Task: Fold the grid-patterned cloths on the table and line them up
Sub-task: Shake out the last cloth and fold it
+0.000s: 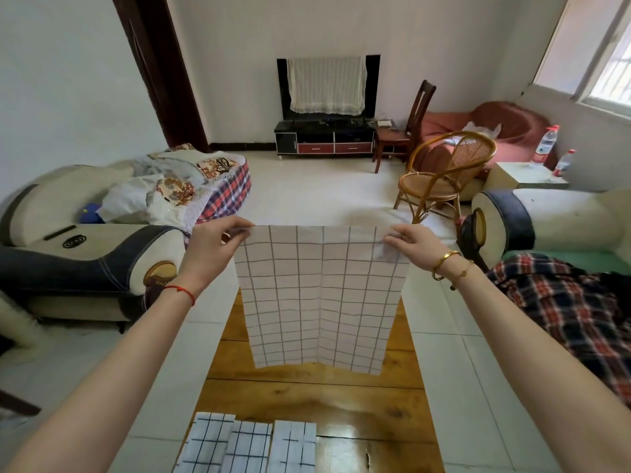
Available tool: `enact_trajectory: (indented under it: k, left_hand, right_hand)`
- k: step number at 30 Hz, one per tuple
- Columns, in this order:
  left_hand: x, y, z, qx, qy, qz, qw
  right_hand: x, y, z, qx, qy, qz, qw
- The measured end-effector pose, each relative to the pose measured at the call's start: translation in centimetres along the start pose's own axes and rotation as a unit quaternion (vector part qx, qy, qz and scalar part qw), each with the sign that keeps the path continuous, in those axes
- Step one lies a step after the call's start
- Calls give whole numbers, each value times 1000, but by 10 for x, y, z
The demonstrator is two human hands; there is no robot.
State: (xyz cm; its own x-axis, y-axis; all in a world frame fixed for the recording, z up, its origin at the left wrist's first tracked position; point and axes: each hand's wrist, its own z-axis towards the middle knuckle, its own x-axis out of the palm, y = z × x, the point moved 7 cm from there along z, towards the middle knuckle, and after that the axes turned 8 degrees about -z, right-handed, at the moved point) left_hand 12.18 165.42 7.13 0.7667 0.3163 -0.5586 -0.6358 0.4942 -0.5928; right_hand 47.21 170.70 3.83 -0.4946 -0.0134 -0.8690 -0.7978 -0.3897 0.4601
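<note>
Three folded cloths (246, 447) line the wooden table (358, 404) between sofas (85, 254).

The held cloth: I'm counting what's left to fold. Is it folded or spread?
Spread. The cloth hangs open as one sheet, with the left hand and right hand pinching its top corners above the table.

Grid cloth (321, 295) between raised hands (215, 247)

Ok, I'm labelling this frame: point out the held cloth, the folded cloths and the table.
held cloth (321, 295), head view, its middle crease
folded cloths (251, 445), head view, middle one's top
table (341, 401), head view, bare wood
</note>
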Motion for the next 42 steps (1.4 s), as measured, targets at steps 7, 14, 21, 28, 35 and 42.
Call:
enact_trajectory:
  k: [7, 14, 21, 28, 35, 42]
  left_hand:
    - [1, 6, -7, -6, 20, -5, 1000]
    - [3, 12, -14, -26, 41, 0, 999]
    - [6, 17, -19, -44, 49, -10, 998]
    - [8, 20, -22, -64, 61, -21, 996]
    - [19, 38, -24, -102, 73, -30, 992]
    - [51, 86, -17, -146, 86, -39, 985]
  right_hand:
    - [1, -2, -3, -4, 4, -8, 1000]
    - [13, -12, -6, 10, 41, -3, 999]
    - [20, -14, -8, 6, 54, 3, 999]
    - [24, -19, -10, 14, 62, 5, 998]
    - [34, -29, -2, 36, 71, 30, 996]
    - [70, -56, 24, 85, 61, 20, 994]
